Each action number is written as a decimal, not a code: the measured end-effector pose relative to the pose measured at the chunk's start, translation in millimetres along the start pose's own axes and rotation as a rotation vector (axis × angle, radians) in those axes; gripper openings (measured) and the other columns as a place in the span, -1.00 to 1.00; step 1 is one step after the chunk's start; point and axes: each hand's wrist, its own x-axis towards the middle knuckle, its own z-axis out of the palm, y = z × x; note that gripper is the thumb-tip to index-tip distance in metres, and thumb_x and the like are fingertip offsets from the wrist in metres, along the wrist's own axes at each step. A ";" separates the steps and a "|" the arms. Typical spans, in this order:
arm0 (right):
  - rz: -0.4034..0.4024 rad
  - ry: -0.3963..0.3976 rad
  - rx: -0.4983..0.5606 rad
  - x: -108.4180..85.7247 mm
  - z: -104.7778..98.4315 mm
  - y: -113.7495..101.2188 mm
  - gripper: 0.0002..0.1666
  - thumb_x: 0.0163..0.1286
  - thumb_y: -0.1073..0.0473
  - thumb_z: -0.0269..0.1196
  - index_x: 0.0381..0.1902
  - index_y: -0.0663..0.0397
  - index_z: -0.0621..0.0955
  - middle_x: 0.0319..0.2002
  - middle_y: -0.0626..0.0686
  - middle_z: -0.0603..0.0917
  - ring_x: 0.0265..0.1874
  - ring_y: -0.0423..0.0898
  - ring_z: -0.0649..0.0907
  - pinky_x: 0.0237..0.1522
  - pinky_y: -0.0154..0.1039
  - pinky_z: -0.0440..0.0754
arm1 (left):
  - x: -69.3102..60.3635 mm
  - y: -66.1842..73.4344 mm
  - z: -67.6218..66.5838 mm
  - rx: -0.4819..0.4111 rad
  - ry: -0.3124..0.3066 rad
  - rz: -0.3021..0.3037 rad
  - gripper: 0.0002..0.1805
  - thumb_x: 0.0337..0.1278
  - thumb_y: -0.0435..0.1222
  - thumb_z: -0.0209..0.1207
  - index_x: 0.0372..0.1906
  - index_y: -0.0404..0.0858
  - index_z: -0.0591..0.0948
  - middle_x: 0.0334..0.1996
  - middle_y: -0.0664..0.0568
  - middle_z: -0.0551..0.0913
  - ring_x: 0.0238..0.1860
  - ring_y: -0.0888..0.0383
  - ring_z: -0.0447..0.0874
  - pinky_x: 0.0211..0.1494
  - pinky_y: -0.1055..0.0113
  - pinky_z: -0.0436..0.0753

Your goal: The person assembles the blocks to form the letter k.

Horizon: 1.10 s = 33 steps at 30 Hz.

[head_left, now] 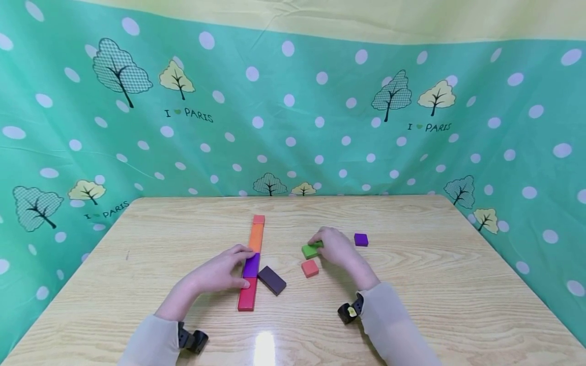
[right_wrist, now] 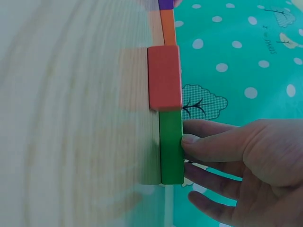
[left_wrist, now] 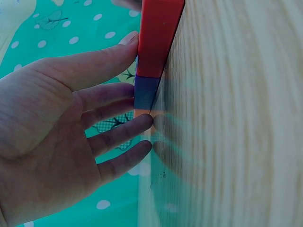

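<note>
My left hand (head_left: 217,272) touches a row of flat blocks, with its fingers spread. Its thumb lies at the red block (head_left: 246,300), and the fingertips reach the purple block (head_left: 251,266) and the near end of the orange block (head_left: 257,237). A small coral block (head_left: 258,219) ends the row at the far side. With thumb and forefinger, my right hand (head_left: 336,246) pinches the green block (head_left: 310,251), which lies flat on the table. A coral square block (head_left: 310,268) sits just nearer; in the right wrist view it partly hides the green block (right_wrist: 171,151).
A dark brown block (head_left: 272,280) lies slanted against the row's right side. Beyond the right hand is a small purple block (head_left: 361,239). The wooden table (head_left: 458,305) meets a green dotted cloth (head_left: 293,127) at its back and sides.
</note>
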 end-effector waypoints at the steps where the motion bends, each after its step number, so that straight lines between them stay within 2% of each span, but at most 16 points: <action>1: 0.001 -0.001 0.003 0.1 0.4 -0.5 -0.73 0.14 0.36 0.24 -0.18 0.04 0.68 -0.19 0.03 0.62 -0.15 -0.01 0.59 -0.03 -0.11 0.55 | 0.0 0.2 -0.2 0.001 0.000 0.002 -0.28 -0.12 -0.21 0.33 0.22 -0.34 0.38 0.18 -0.03 0.36 0.22 -0.05 0.31 0.26 0.05 0.34; 20: 0.009 -0.019 0.025 1.2 -0.8 -11.0 -0.73 0.14 0.37 0.24 -0.18 0.06 0.68 -0.16 0.04 0.62 -0.09 0.02 0.57 0.02 -0.08 0.52 | -0.1 -0.7 -1.2 -0.008 -0.004 0.023 -0.30 -0.14 -0.22 0.32 0.19 -0.36 0.39 0.21 -0.05 0.32 0.21 -0.03 0.32 0.22 0.06 0.39; 33: 0.022 -0.025 0.018 2.6 0.0 -11.4 -0.72 0.14 0.37 0.24 -0.18 0.05 0.68 -0.24 0.00 0.61 -0.16 -0.02 0.58 -0.06 -0.12 0.56 | 1.1 -4.3 0.3 -0.023 0.016 0.014 -0.25 -0.20 -0.18 0.35 0.20 -0.31 0.39 0.21 -0.06 0.34 0.24 -0.07 0.29 0.26 0.03 0.34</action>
